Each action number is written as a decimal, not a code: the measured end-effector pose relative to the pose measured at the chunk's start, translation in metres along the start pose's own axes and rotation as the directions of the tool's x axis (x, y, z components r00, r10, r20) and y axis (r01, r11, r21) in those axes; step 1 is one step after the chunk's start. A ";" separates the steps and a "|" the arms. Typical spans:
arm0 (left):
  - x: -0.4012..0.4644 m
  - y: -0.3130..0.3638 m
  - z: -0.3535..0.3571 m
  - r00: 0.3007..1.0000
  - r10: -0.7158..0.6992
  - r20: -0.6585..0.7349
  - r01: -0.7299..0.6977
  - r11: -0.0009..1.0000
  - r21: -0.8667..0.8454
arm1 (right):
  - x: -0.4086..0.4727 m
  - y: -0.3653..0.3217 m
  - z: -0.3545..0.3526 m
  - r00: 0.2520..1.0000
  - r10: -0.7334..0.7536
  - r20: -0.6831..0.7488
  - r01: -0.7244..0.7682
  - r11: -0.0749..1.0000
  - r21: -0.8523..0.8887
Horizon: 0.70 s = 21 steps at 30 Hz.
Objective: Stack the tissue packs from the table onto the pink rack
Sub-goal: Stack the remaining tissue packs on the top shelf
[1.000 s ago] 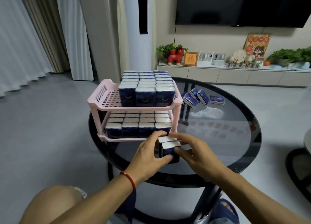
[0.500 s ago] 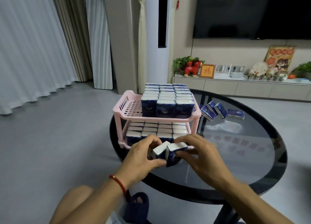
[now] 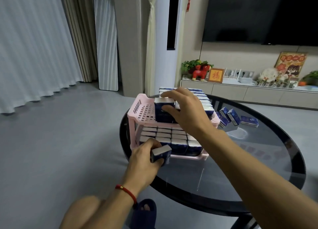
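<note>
Your right hand (image 3: 185, 111) pinches a tissue pack (image 3: 163, 111), fingers over its top and thumb on its front face, setting it upright on the top shelf of the pink rack (image 3: 137, 108), just left of the rows already there. A second ago both hands held two packs together low over the glass table (image 3: 223, 177); now you've split them. Your left hand (image 3: 146, 157) grips the other pack (image 3: 160, 154) in front of the lower shelf, which looks full. So this one probably goes up top next. A few loose packs (image 3: 232, 117) wait beyond the rack.
</note>
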<state>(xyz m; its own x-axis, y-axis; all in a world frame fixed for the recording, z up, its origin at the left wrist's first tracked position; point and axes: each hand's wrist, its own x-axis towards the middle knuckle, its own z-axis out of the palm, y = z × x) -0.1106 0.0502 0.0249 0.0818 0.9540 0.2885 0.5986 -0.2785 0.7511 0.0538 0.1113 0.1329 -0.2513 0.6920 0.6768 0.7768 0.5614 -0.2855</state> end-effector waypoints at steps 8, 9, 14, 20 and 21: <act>0.002 -0.001 -0.002 1.000 0.006 -0.015 -0.006 1.000 -0.011 | -0.011 0.009 0.016 0.982 -0.185 0.034 0.186 0.920 -0.344; 0.002 -0.001 -0.002 1.000 0.000 -0.014 0.000 1.000 -0.011 | -0.013 0.010 0.017 0.980 -0.197 0.032 0.196 0.912 -0.360; 0.002 0.002 -0.001 1.000 -0.028 0.007 0.028 0.999 -0.029 | -0.017 0.010 0.020 0.975 -0.221 0.022 0.213 0.902 -0.374; -0.001 0.006 0.005 0.999 -0.028 0.034 0.031 0.997 -0.077 | -0.046 0.008 -0.006 0.962 -0.273 -0.027 0.246 0.903 -0.351; -0.002 0.006 0.007 0.999 -0.019 0.040 0.022 0.996 -0.090 | -0.056 0.013 -0.013 0.954 -0.297 -0.039 0.264 0.895 -0.361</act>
<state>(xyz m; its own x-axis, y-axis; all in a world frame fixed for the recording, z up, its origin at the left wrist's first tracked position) -0.1017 0.0477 0.0254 0.1027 0.9627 0.2505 0.5258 -0.2663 0.8078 0.0854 0.0738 0.1002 -0.4481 0.4754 0.7571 0.8368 0.5210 0.1681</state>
